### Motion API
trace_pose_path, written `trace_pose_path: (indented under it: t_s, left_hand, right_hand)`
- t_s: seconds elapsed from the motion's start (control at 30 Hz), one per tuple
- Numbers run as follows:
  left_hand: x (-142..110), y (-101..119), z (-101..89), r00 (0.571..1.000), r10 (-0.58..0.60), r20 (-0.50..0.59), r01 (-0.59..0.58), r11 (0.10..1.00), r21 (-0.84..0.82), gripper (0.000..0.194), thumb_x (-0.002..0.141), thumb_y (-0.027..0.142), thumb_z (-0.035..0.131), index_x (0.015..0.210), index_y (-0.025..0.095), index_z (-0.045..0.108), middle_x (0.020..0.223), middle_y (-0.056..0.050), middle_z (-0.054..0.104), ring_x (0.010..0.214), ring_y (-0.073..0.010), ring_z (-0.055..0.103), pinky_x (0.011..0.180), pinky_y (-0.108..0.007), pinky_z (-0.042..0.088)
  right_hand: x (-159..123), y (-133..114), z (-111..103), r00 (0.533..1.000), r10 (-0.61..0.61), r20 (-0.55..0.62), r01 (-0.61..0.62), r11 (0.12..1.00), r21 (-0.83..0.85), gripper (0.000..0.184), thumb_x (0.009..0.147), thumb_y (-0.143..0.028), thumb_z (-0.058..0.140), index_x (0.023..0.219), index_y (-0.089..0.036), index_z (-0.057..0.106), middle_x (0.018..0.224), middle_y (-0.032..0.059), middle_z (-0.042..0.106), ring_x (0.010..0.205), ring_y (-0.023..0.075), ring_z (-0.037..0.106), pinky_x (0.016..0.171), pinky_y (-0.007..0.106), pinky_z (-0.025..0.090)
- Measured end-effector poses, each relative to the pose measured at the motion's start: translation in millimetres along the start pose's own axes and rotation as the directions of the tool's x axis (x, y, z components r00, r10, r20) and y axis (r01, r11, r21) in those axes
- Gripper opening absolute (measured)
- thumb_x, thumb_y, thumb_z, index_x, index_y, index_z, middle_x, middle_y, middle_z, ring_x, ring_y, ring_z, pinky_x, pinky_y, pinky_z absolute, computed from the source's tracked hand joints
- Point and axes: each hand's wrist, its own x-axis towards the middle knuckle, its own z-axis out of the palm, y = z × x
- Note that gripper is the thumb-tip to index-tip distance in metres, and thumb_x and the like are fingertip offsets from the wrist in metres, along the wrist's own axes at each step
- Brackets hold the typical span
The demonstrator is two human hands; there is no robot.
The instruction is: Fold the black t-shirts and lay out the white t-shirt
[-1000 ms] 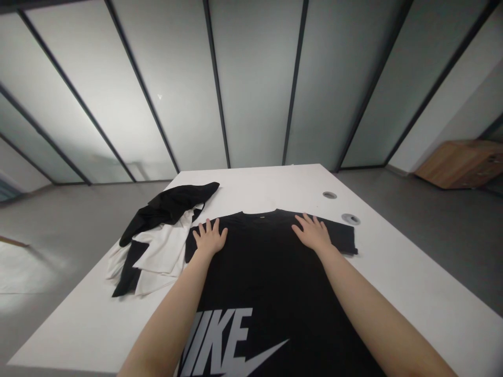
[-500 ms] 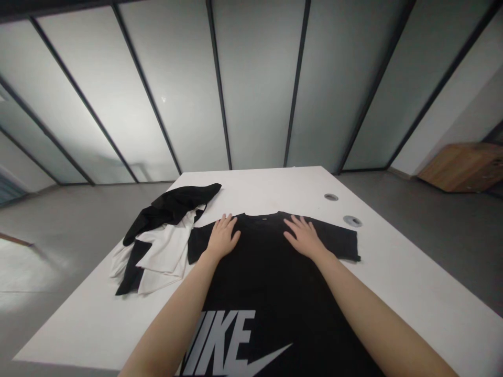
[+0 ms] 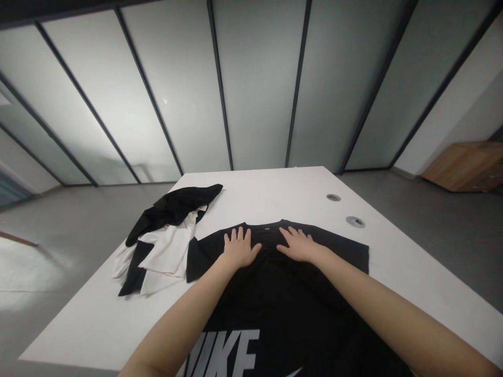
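Observation:
A black T-shirt [image 3: 283,303] with large grey letters lies spread flat on the white table [image 3: 412,277], collar away from me. My left hand [image 3: 239,248] rests flat on it just left of the collar, fingers spread. Just right of the collar lies my right hand [image 3: 297,245], also flat with fingers apart. Both hands press on the cloth and hold nothing. The shirt's lower part runs out of view at the bottom edge.
A heap of black and white clothes [image 3: 165,235] lies on the table's left side. Two round cable holes [image 3: 356,221] sit in the tabletop at the right. Frosted glass panels stand behind the table. A wooden cabinet [image 3: 463,165] is at the far right.
Both hands have slid inward along the shirt's top, from the shoulders toward the collar, and now lie close together. The shirt's upper edge has shifted a little toward me.

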Motion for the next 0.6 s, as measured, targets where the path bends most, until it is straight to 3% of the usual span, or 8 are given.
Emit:
trace_pose_path:
  t_s: [0.13,0.3,0.37,0.47,0.6]
  left_hand:
    - [39,-6,20.8,0.997,-0.071,-0.024,0.07,0.996,-0.057,0.087,0.102,0.074,0.024,0.172,0.022,0.028,0.179,-0.015,0.018,0.164,-0.0463,0.014,0.127,-0.072,0.017]
    - [78,-30,15.4,0.983,-0.122,-0.138,0.111,0.99,-0.084,0.08,0.106,0.062,0.025,0.17,0.014,0.033,0.177,-0.015,0.026,0.164,-0.0398,0.02,0.132,-0.057,0.02]
    - [81,-45,11.4,0.977,-0.145,-0.157,0.136,0.988,-0.072,0.077,0.107,0.058,0.026,0.168,0.013,0.036,0.176,-0.017,0.03,0.164,-0.0374,0.024,0.132,-0.053,0.021]
    - [71,-77,10.6,0.966,-0.195,-0.172,0.188,0.981,-0.055,0.073,0.108,0.056,0.027,0.168,0.015,0.038,0.175,-0.016,0.032,0.163,-0.0373,0.027,0.131,-0.056,0.024]
    - [50,-124,11.4,0.932,-0.302,-0.201,0.302,0.953,-0.034,0.069,0.109,0.051,0.03,0.166,0.014,0.041,0.173,-0.018,0.037,0.16,-0.0378,0.033,0.129,-0.055,0.028]
  right_hand:
    - [26,-10,10,0.992,0.121,-0.039,-0.12,0.992,0.028,0.087,0.104,-0.074,0.028,0.175,-0.026,0.015,0.182,0.0122,0.001,0.164,0.049,0.002,0.124,0.077,0.011]
    - [63,10,4,0.974,0.13,-0.187,-0.126,0.992,0.029,0.087,0.105,-0.072,0.02,0.175,-0.02,0.018,0.182,0.0113,0.006,0.165,0.0473,0.004,0.127,0.072,0.008]
    - [71,26,1,0.966,0.109,-0.236,-0.108,0.994,0.019,0.083,0.107,-0.068,0.021,0.174,-0.019,0.022,0.181,0.012,0.012,0.165,0.0436,0.01,0.13,0.065,0.011]
    - [74,52,1,0.948,0.102,-0.302,-0.108,0.994,-0.004,0.076,0.109,-0.06,0.025,0.171,-0.016,0.031,0.179,0.0137,0.022,0.164,0.0388,0.021,0.131,0.054,0.018]
    - [64,87,8,0.921,0.133,-0.366,-0.134,0.991,0.024,0.069,0.108,-0.053,0.034,0.166,-0.017,0.043,0.175,0.0132,0.033,0.161,0.0392,0.03,0.129,0.054,0.025]
